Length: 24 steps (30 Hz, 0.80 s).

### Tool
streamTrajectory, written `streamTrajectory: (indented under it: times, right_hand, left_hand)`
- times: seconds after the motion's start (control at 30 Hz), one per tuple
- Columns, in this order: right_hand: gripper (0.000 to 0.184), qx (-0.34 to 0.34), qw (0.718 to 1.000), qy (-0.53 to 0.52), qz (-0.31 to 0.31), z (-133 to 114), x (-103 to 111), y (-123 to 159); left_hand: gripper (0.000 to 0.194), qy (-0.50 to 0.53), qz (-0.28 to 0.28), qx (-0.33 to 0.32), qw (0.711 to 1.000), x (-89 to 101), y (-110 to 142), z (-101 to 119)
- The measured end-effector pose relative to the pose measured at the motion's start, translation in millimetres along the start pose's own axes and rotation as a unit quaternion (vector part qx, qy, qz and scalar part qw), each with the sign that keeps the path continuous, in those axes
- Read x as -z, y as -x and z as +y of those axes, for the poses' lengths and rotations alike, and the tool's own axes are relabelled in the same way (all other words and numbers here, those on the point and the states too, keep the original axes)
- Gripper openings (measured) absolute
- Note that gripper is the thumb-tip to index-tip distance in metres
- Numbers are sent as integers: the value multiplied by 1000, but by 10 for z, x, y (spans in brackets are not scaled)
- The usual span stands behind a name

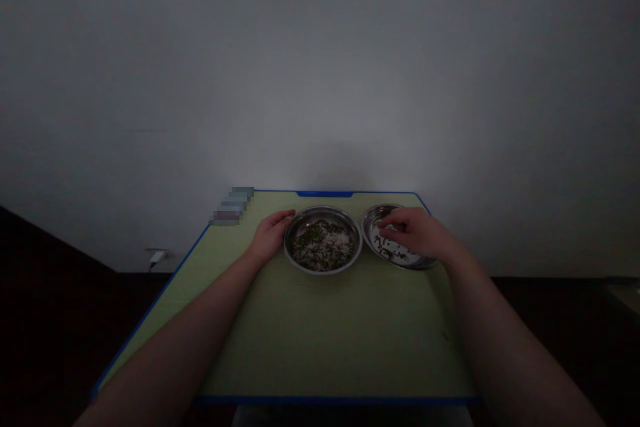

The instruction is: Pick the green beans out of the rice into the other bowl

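Observation:
A round metal bowl stands on the green table, filled with a mix of green beans and pale, rice-like grains. Against its left rim rests my left hand, fingers stretched out and touching the side; the thumb is hard to see. Right beside the bowl is a shallower metal dish with dark, small beans scattered over its bottom. My right hand hovers over this dish, thumb and forefinger brought close in a pinch. Whatever lies between those fingertips is too small to make out.
The green tabletop has a blue edge and stands against a grey wall. A blurred, pixelated patch covers the far left corner. A small dark speck lies near the right edge. A white plug sits low on the wall.

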State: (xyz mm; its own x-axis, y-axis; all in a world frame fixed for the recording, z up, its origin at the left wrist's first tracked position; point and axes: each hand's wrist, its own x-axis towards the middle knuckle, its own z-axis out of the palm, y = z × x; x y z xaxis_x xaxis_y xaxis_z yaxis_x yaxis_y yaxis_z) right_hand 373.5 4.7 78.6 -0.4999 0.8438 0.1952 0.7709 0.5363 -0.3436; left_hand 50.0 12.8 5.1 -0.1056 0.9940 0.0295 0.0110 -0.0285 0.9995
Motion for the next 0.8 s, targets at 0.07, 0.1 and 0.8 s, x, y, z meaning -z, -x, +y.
streamTrajectory:
  times: [0.07, 0.1, 0.8]
  right_hand:
    - [25, 40, 999, 12, -26, -143, -26, -91]
    - [24, 61, 997, 17, -43, -216, -46, -144]
    - [27, 148, 950, 163, -221, -803, -456, -672]
  left_hand:
    - [51, 6, -1, -5, 1000, 1, -3, -7]
    - [51, 7, -1, -7, 1000, 2, -4, -7]
    - [56, 13, -11, -8, 1000, 4, -29, -37]
